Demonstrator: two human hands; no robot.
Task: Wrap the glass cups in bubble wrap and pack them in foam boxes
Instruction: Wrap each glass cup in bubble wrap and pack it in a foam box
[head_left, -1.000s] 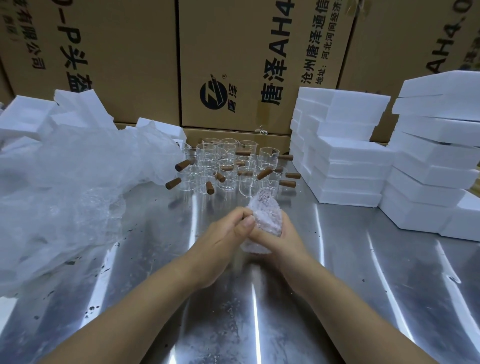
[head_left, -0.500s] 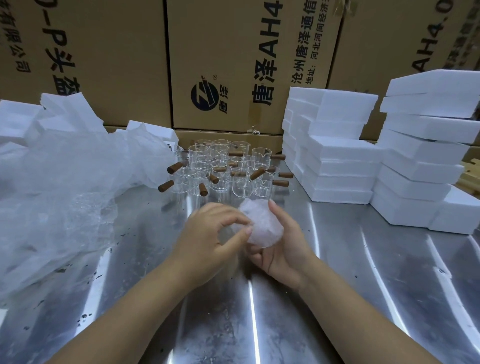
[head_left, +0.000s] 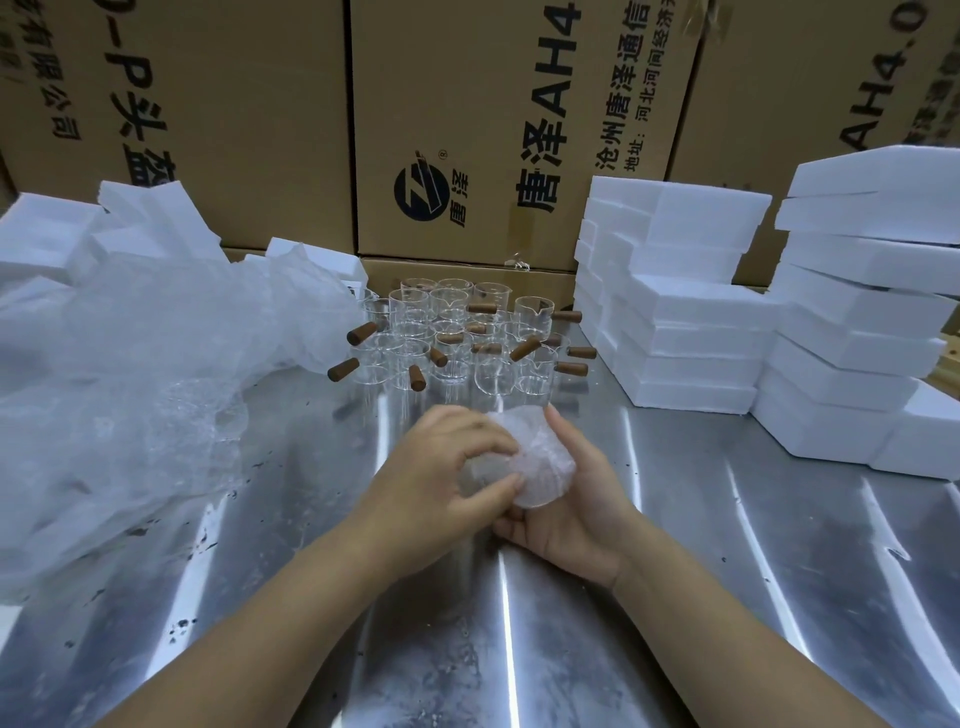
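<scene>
Fingers (head_left: 485, 435) of left hand (head_left: 441, 478) and right hand (head_left: 576, 525) clamp a wrapped cup (head_left: 543, 467); glass cups (head_left: 452, 338) stand farther, foam boxes (head_left: 691, 338) right, bubble wrap (head_left: 130, 389) left, on steel worktop (head_left: 701, 545).

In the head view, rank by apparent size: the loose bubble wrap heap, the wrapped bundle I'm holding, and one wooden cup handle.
1. bubble wrap heap
2. wrapped bundle, nearest the camera
3. wooden handle, farther back, yet clearly smallest

Steel table (head_left: 675, 597): glass cups (head_left: 457, 338), foam boxes (head_left: 685, 322), bubble wrap (head_left: 130, 374).
</scene>
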